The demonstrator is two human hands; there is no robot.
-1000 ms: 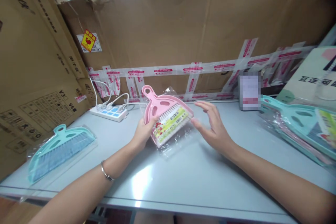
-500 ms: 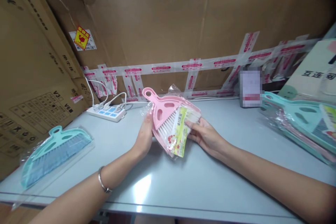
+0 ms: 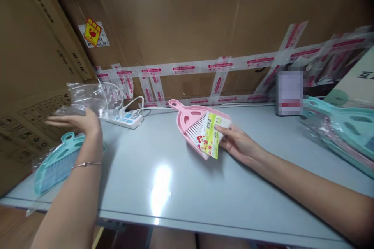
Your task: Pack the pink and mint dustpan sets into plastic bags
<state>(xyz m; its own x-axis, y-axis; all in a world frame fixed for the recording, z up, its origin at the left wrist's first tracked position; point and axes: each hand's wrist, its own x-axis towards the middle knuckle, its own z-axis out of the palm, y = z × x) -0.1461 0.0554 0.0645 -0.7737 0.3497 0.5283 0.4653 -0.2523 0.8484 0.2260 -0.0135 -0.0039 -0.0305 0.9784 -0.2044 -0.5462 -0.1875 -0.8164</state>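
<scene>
My right hand (image 3: pixel 238 142) grips the right edge of a pink dustpan and brush set (image 3: pixel 193 120), thumb on top. A green and white printed card (image 3: pixel 212 134) lies over the white bristles (image 3: pixel 196 129). The set is tilted above the table and shows no wrapper around it. Far to the left, my left hand (image 3: pixel 77 120) is raised with its fingers stretched out flat. A crumpled clear plastic bag (image 3: pixel 84 95) is right behind and above those fingers; whether they touch it I cannot tell. Below that hand, a wrapped turquoise dustpan and brush set (image 3: pixel 55 163) lies on the table, partly hidden by my forearm.
A white power strip (image 3: pixel 124 120) with plugged cables sits at the back left. Large cardboard boxes (image 3: pixel 175 15) wall the back and left of the grey table (image 3: pixel 131 179). At right stand a blurred phone-like device (image 3: pixel 290 91) and several stacked dustpan sets (image 3: pixel 347 124).
My left hand has left the pink set and swung left, and the clear bag has come off the set to the left. My right hand still holds the set, slightly farther right.
</scene>
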